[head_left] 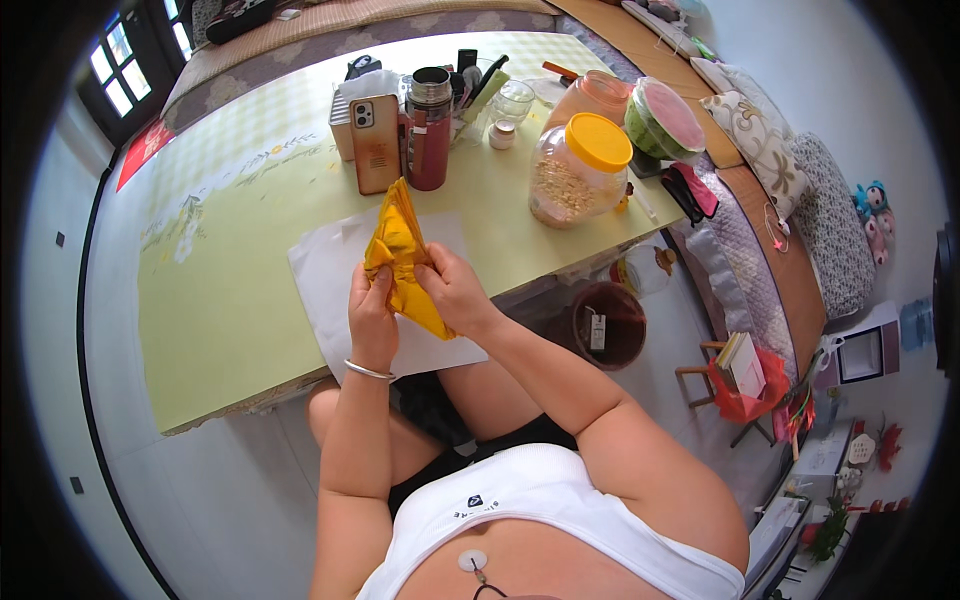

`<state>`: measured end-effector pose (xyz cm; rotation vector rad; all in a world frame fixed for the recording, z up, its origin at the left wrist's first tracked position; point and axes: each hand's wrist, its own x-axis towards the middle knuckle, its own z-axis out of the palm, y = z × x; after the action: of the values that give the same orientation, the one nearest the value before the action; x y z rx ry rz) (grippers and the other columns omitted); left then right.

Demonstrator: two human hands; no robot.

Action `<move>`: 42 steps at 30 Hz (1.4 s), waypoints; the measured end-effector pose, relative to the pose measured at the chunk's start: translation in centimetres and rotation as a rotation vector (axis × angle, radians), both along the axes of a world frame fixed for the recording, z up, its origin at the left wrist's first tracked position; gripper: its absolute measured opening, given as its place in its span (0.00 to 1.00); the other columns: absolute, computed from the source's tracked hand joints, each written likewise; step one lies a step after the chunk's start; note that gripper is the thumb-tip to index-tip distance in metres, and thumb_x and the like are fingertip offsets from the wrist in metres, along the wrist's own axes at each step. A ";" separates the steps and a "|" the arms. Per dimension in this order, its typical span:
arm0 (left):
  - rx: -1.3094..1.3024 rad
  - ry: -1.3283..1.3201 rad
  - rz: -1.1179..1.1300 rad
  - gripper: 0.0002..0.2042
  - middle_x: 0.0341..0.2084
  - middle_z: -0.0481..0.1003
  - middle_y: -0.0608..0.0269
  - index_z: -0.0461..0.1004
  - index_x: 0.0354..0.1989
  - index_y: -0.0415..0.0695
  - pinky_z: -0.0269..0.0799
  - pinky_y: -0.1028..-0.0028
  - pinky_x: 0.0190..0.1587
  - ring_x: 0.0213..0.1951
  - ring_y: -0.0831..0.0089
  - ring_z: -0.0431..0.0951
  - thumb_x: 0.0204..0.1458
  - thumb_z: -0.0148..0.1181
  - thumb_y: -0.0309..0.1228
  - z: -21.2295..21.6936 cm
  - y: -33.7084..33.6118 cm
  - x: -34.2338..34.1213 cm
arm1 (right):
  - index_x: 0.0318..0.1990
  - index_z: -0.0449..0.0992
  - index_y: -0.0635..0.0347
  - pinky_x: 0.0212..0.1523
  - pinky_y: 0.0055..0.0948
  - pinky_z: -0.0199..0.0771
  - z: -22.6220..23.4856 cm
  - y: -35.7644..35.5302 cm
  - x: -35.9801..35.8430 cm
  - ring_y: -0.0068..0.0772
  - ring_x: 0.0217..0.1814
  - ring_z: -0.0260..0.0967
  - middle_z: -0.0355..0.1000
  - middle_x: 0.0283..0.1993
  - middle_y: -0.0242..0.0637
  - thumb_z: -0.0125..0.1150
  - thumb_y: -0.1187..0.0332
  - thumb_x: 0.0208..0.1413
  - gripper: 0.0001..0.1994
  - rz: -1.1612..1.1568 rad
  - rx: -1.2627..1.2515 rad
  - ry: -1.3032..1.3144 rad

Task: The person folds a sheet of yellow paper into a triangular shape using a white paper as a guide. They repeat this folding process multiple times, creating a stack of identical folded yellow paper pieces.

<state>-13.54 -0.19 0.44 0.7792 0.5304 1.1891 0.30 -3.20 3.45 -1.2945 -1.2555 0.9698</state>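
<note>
Both my hands grip a folded stack of shiny yellow paper, pinched in at its middle like a bow. My left hand presses its thumb on the gathered middle from the left side. From the right, my right hand closes its fingers on the same pinch, its thumb near the centre. The yellow stack fans out above and below the hands. Beneath it, white sheets of paper lie on the table's near edge. Part of the stack is hidden behind my fingers.
On the table a phone stands upright beside a dark red thermos. A yellow-lidded jar and a covered watermelon half are to the right. A dark bin stands on the floor beside a stool with a red bag.
</note>
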 end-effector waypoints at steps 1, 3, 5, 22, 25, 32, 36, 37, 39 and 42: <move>0.030 0.009 0.010 0.16 0.49 0.72 0.62 0.64 0.59 0.38 0.67 0.74 0.54 0.49 0.75 0.72 0.67 0.48 0.33 0.1 0.0 0.2 | 0.49 0.70 0.69 0.51 0.32 0.71 -0.3 -0.1 0.5 0.39 0.46 0.73 0.75 0.43 0.47 0.49 0.71 0.65 0.11 0.003 -0.002 0.056; 0.092 0.029 0.035 0.17 0.43 0.73 0.65 0.64 0.58 0.39 0.68 0.77 0.49 0.43 0.78 0.72 0.67 0.50 0.36 0.2 0.1 0.2 | 0.49 0.70 0.69 0.50 0.31 0.71 -0.5 -0.3 1.6 0.33 0.45 0.72 0.74 0.41 0.43 0.50 0.71 0.65 0.11 0.013 -0.002 0.170; 0.166 0.201 0.129 0.17 0.41 0.74 0.63 0.66 0.55 0.39 0.69 0.75 0.49 0.42 0.75 0.73 0.64 0.54 0.36 0.4 0.4 -0.4 | 0.50 0.70 0.66 0.50 0.25 0.70 -0.4 -0.8 3.4 0.22 0.46 0.69 0.73 0.43 0.34 0.50 0.72 0.65 0.10 0.022 -0.034 0.307; 0.869 1.408 0.360 0.15 0.41 0.73 0.60 0.75 0.39 0.45 0.63 0.61 0.53 0.49 0.58 0.71 0.43 0.70 0.32 -1.5 0.7 0.2 | 0.47 0.72 0.68 0.43 0.25 0.71 -4.4 -5.9 16.4 0.21 0.41 0.70 0.74 0.41 0.35 0.53 0.71 0.62 0.11 -0.113 -0.249 0.273; 0.866 1.380 0.358 0.14 0.41 0.73 0.60 0.76 0.38 0.45 0.64 0.61 0.53 0.48 0.58 0.71 0.42 0.70 0.32 -1.3 0.8 0.5 | 0.47 0.73 0.69 0.42 0.26 0.72 -3.4 -3.5 16.7 0.24 0.40 0.71 0.75 0.40 0.35 0.53 0.70 0.61 0.11 -0.059 -0.234 0.244; 0.833 1.387 0.357 0.13 0.40 0.74 0.59 0.77 0.37 0.46 0.65 0.61 0.53 0.48 0.58 0.72 0.42 0.69 0.31 -1.3 0.8 0.3 | 0.44 0.76 0.70 0.39 0.31 0.72 -5.0 6.8 16.0 0.29 0.37 0.72 0.76 0.38 0.38 0.56 0.71 0.57 0.11 -0.050 -0.286 0.164; 0.828 1.411 0.396 0.12 0.39 0.75 0.58 0.77 0.35 0.44 0.68 0.62 0.51 0.46 0.57 0.73 0.42 0.68 0.30 -1.2 0.4 -0.6 | 0.43 0.76 0.70 0.35 0.33 0.73 -5.4 10.1 14.4 0.30 0.33 0.72 0.76 0.35 0.39 0.54 0.73 0.58 0.10 -0.125 -0.368 -0.034; 0.830 1.421 0.410 0.12 0.39 0.75 0.57 0.77 0.35 0.43 0.69 0.62 0.51 0.45 0.56 0.74 0.41 0.69 0.30 -1.1 0.2 -1.0 | 0.43 0.75 0.70 0.34 0.34 0.74 -5.5 10.9 13.9 0.30 0.33 0.73 0.76 0.34 0.38 0.54 0.74 0.59 0.09 -0.143 -0.369 -0.103; 0.884 1.344 0.378 0.12 0.38 0.75 0.57 0.77 0.35 0.43 0.69 0.62 0.50 0.44 0.56 0.74 0.41 0.68 0.30 -0.6 1.0 2.3 | 0.43 0.78 0.69 0.34 0.34 0.75 -10.2 14.3 20.8 0.34 0.34 0.75 0.77 0.35 0.40 0.55 0.73 0.59 0.10 -0.083 -0.255 -0.562; 0.830 1.391 0.368 0.12 0.39 0.75 0.58 0.77 0.36 0.45 0.68 0.61 0.52 0.46 0.57 0.73 0.42 0.68 0.31 -1.3 0.8 0.7 | 0.42 0.81 0.65 0.35 0.35 0.77 -8.3 15.6 18.0 0.40 0.37 0.78 0.80 0.37 0.43 0.56 0.71 0.58 0.10 0.245 -0.203 -1.371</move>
<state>-12.83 0.56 -0.83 2.3349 1.3711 1.0283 18.29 12.42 -4.81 -2.1008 -2.4027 0.2418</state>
